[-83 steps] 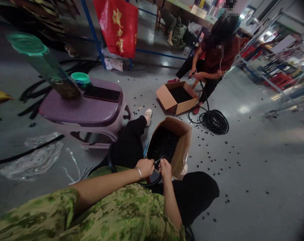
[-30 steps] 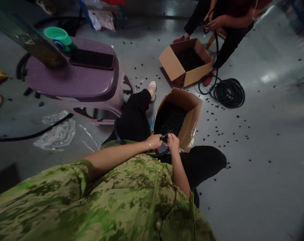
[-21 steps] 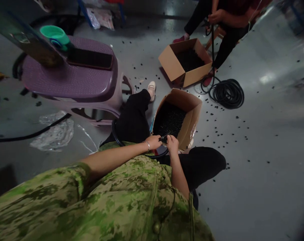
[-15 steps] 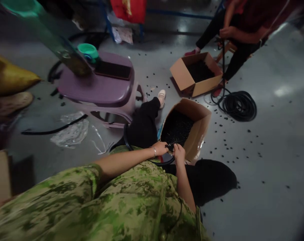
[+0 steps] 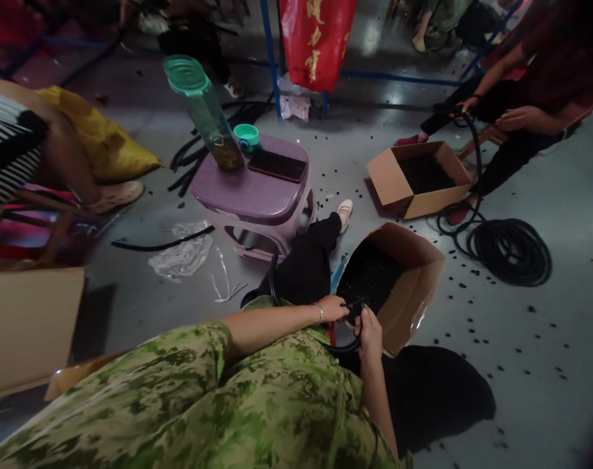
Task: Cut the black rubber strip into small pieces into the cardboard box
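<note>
My left hand [image 5: 333, 309], a bracelet at its wrist, is closed on a thin dark pointed tool [image 5: 354, 303], perhaps snips; its exact kind is too small to make out. Beside it, my right hand [image 5: 369, 326] is closed on a black rubber tube [image 5: 344, 348], which loops below the hands and across my lap. The tool's tip lies close to the right fingers; whether it touches the tube I cannot tell. Both hands are over the near edge of an open cardboard box [image 5: 418, 286] between my legs. Many small black pieces [image 5: 367, 270] lie inside it.
A purple stool [image 5: 252, 198] carries a green bottle [image 5: 206, 114], its lid [image 5: 247, 137] and a phone [image 5: 277, 165]. At right, a co-worker holds tubing above another box [image 5: 436, 202], beside a coiled tube [image 5: 514, 253]. Black bits litter the floor. A yellow sack [image 5: 103, 143] lies left.
The camera view has shifted, so the scene sits lower and further right. My hands stay close together over the box's edge. The co-worker's hands have moved apart.
</note>
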Motion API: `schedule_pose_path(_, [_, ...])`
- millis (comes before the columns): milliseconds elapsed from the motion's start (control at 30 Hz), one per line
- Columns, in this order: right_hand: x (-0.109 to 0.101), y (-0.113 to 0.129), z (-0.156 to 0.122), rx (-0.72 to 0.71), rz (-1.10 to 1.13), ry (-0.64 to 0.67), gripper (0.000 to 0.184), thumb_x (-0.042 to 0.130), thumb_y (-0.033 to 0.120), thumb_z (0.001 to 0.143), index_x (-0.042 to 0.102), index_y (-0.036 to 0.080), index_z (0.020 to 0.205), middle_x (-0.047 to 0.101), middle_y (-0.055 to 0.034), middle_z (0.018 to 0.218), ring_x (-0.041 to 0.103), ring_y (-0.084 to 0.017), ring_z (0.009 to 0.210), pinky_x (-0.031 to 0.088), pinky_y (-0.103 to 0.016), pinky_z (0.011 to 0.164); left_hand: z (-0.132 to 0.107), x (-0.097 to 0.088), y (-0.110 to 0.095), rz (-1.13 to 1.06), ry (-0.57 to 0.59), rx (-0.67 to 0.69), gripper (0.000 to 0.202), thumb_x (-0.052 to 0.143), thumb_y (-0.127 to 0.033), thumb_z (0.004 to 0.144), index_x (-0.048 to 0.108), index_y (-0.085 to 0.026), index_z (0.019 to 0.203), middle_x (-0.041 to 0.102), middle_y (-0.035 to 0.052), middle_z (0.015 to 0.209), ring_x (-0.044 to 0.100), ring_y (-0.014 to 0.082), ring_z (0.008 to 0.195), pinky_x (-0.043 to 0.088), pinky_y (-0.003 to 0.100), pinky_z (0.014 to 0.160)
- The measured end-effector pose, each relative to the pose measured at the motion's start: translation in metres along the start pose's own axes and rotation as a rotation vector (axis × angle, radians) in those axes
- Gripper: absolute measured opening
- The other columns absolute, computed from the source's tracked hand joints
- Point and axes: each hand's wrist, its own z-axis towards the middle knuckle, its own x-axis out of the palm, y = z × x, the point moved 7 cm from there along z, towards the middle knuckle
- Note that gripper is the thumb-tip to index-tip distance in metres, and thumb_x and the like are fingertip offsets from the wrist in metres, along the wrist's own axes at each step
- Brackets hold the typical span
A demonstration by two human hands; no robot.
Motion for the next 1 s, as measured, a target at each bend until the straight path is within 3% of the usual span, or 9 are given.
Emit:
schedule_pose_path(100, [0.0,0.0,-0.007,0.097,0.087,0.006,0.059,0.065,0.062,0.069,0.059,0.015,0.104,0.055,0.0068,0.054,0.043,-0.007,0.037,0.031,-0.02,0.038,-0.005,-0.005,-0.001,0.04,-0.022,-0.02,0.027,0.05,-0.026,0.086,0.062,-0.016,0.108,0.074,0.0054,0.086,0.069,0.0151,0.062,0.05,0.021,0.052])
schedule_pose_path(233, [0.003,0.004,-0.015,0.138,0.109,0.006,0.054,0.068,0.062,0.065,0.056,0.017,0.093,0.058,0.0061,0.056,0.045,-0.008,0.038,0.03,-0.02,0.039,-0.014,-0.02,-0.009,0.347,-0.132,0.026,0.029,0.062,-0.028,0.078,0.064,-0.015,0.104,0.074,0.0092,0.092,0.071,0.0223,0.084,0.051,0.025,0.066])
schedule_pose_path(333, [0.004,0.009,-0.02,0.123,0.118,0.016,0.051,0.07,0.06,0.065,0.057,0.017,0.09,0.061,0.0045,0.058,0.046,-0.008,0.041,0.033,-0.02,0.042,-0.019,-0.024,-0.012,0.463,-0.15,0.072,0.022,0.057,-0.026,0.082,0.065,-0.015,0.1,0.073,0.0104,0.097,0.069,0.0234,0.093,0.049,0.026,0.072])
schedule_pose_path(567, [-0.003,0.004,-0.038,0.156,0.242,0.07,0.065,0.072,0.05,0.068,0.059,0.015,0.122,0.067,0.0014,0.071,0.052,-0.01,0.048,0.039,-0.023,0.049,-0.031,-0.028,-0.013,0.48,-0.158,0.091,0.018,0.05,-0.03,0.089,0.062,-0.018,0.094,0.071,0.0067,0.093,0.066,0.02,0.087,0.046,0.026,0.073])
schedule_pose_path(733, [-0.012,0.005,-0.039,0.095,0.357,-0.036,0.065,0.072,0.046,0.068,0.059,0.014,0.123,0.061,0.0041,0.07,0.05,-0.008,0.051,0.039,-0.023,0.052,-0.041,-0.024,-0.022,0.559,-0.179,0.134,0.018,0.052,-0.032,0.087,0.063,-0.017,0.091,0.069,0.0078,0.098,0.064,0.0204,0.092,0.046,0.027,0.077])
schedule_pose_path(1000, [-0.007,0.021,-0.027,0.024,0.445,-0.144,0.056,0.067,0.049,0.075,0.058,0.017,0.119,0.046,0.0084,0.064,0.035,-0.003,0.046,0.027,-0.019,0.044,-0.054,-0.017,-0.033,0.671,-0.121,0.144,0.03,0.046,-0.036,0.091,0.063,-0.014,0.103,0.07,0.0106,0.105,0.065,0.0227,0.099,0.048,0.028,0.08])
